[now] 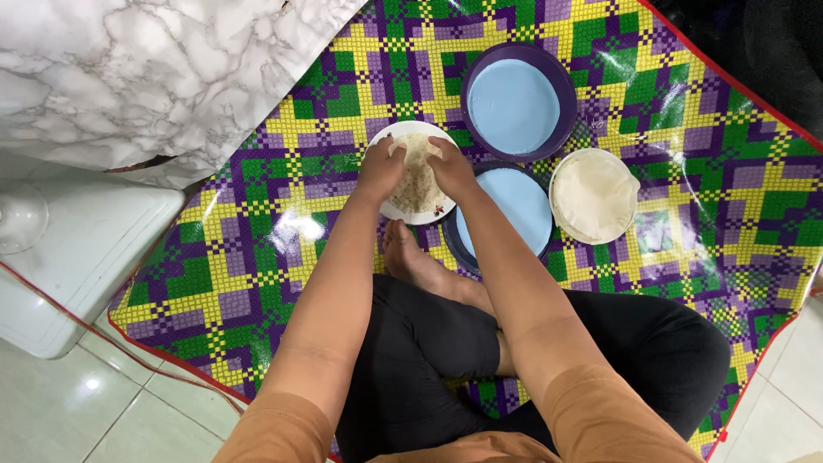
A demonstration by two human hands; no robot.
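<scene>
A white plate (399, 208) lies on a checked purple, green and yellow mat (257, 257), just past my bare foot (411, 257). On the plate is a thin pale wrapper with a pile of light filling (417, 182). My left hand (380, 169) and my right hand (451, 167) both rest on the plate, fingertips pinching the far edge of the wrapper. Both arms reach forward over my crossed legs in black trousers.
Two purple bowls with pale blue insides stand beyond and right of the plate: one far (517, 101), one near (511, 212). A white bowl of stacked pale wrappers (593, 195) sits to the right. A marbled panel (137, 77) and white box (77, 249) border the left.
</scene>
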